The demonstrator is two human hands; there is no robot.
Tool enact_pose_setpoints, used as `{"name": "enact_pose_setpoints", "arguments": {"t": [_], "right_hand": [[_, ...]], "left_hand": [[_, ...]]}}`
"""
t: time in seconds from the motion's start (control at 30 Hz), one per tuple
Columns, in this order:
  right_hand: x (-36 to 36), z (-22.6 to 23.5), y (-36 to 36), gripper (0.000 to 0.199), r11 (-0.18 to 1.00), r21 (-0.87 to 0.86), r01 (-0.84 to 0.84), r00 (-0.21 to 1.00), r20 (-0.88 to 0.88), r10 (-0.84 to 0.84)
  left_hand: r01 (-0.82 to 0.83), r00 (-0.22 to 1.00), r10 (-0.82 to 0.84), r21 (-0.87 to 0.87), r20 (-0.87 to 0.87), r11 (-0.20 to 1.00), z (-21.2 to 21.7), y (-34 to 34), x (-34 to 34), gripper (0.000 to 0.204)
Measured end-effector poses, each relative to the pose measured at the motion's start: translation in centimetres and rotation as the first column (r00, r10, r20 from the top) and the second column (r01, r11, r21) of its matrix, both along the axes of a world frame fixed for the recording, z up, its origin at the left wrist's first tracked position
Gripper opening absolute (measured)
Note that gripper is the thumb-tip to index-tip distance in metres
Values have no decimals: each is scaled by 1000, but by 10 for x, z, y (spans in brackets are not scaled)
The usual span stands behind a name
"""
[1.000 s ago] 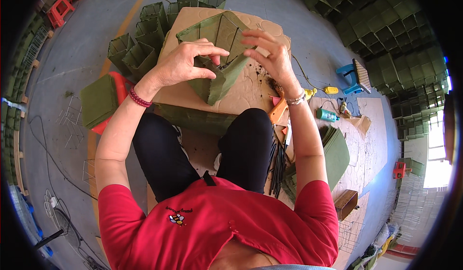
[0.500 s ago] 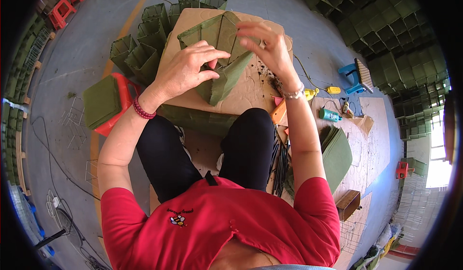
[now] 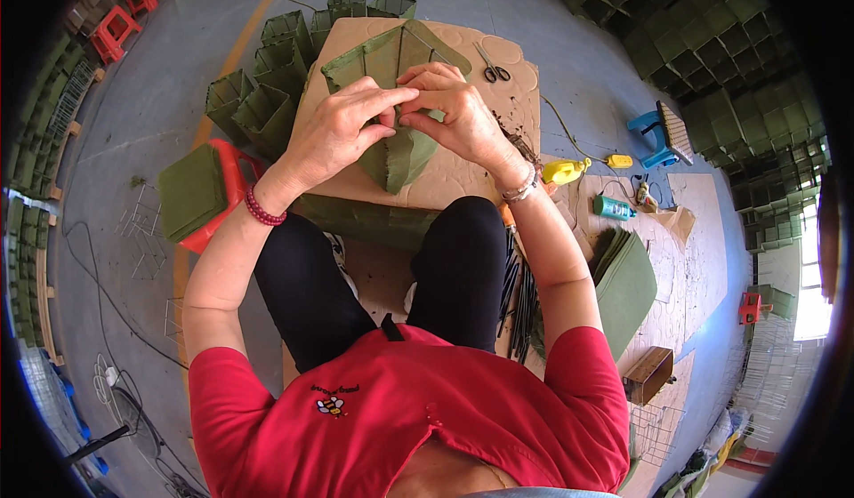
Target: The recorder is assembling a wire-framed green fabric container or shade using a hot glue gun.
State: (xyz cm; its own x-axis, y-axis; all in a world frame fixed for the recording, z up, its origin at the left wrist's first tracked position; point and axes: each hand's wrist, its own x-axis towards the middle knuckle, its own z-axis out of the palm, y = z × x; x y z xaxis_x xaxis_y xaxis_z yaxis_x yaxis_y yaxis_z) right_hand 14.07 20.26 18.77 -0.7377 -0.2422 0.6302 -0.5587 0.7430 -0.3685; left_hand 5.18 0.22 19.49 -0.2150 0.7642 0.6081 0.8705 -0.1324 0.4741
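An open-topped green fabric box [image 3: 405, 164] lies tilted on a cardboard-covered work surface [image 3: 311, 124], with thin ribs along its inner walls. Over its near rim, my left hand [image 3: 342, 124] pinches the fabric edge between thumb and fingers. My right hand [image 3: 458, 111] is closed beside it, its fingertips meeting those of the left at the same edge. Whatever lies between the right fingertips is hidden. Black-handled scissors [image 3: 495, 72] rest on the cardboard, to the right of the box.
Several finished green boxes [image 3: 267, 111] stand at the far left. Green sheets [image 3: 191, 191] lie on a red stool [image 3: 236, 173]; more sheets [image 3: 623, 289] are at my right. A yellow bottle [image 3: 565, 171], a green bottle [image 3: 614, 207] and black rods [image 3: 520, 307] lie right. Stacked boxes [image 3: 721, 71] line the right.
My right hand has come left and its spread fingers have closed next to the left hand at the rim. The scissors now show. The box has shifted slightly.
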Motion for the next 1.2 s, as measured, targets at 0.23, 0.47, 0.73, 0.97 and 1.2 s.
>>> {"name": "enact_pose_setpoints", "arguments": {"t": [0.23, 0.47, 0.73, 0.97, 1.2], "right_hand": [[3, 3, -4, 13, 999, 9, 41, 999, 13, -41], [1, 3, 2, 9, 999, -27, 22, 999, -46, -24], [-36, 7, 55, 42, 862, -150, 484, 862, 251, -441], [-60, 10, 66, 34, 821, 1, 571, 724, 470, -504], [-57, 15, 66, 24, 829, 161, 536, 734, 396, -552]], "left_hand": [[-126, 992, 126, 12, 31, 992, -5, 4, 12, 62], [-181, 983, 180, 51, 28, 982, -10, 6, 15, 62], [-184, 977, 192, 89, -89, 979, -9, 10, 16, 55], [-198, 969, 205, 66, -138, 978, -7, 10, 16, 52], [-235, 964, 233, -1, 127, 972, -12, 8, 19, 50]]}}
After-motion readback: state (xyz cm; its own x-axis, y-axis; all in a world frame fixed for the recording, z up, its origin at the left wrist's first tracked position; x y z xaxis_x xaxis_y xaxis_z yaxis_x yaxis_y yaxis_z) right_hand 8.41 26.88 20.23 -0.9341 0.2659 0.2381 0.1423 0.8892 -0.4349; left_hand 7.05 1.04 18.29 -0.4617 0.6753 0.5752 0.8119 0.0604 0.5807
